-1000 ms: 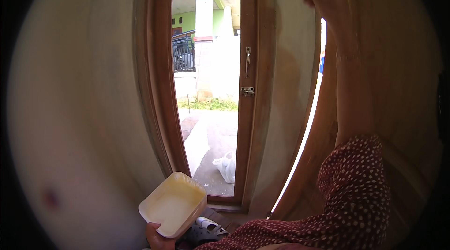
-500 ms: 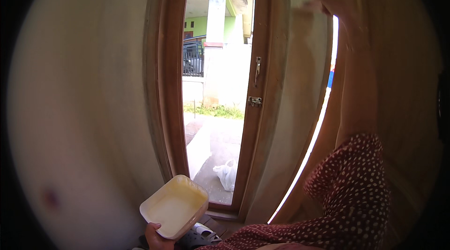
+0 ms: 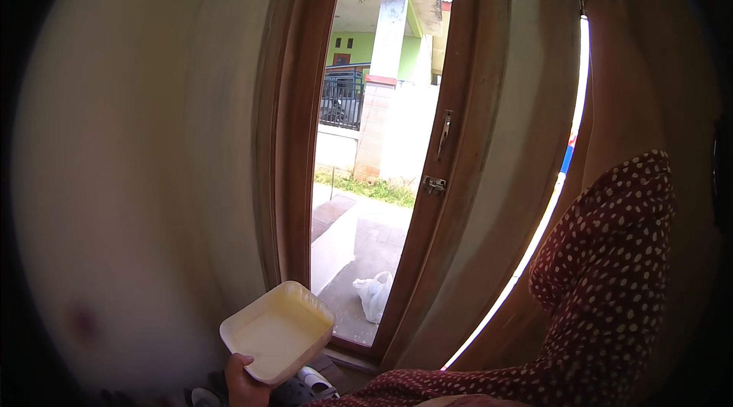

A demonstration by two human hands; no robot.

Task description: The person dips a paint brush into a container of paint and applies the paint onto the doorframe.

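Note:
My left hand [image 3: 246, 386] grips the near corner of a cream rectangular plastic tub [image 3: 276, 331], thumb over the rim. Pale cream liquid lies inside the tub, and whitish smears mark its far inner wall. My right arm [image 3: 620, 86], in a dark red sleeve with pale dots, reaches up on the right beside a wall strip [image 3: 527, 63]. That pale strip carries a darker, damp-looking band. The right hand itself cannot be made out at the upper edge, so its fingers are hidden.
A brown wooden frame [image 3: 294, 140] surrounds a tall window or opening, with a metal latch [image 3: 434, 185] on its right side. Beyond it are a white plastic bag [image 3: 373, 297] on the ground and a green house. Bright light shows through a gap [image 3: 561, 185] beside a brown door.
My right hand has moved up and right from the wall strip, out of sight. The view has tilted, shifting the frame rightward. My left hand still holds the tub, now slightly farther left.

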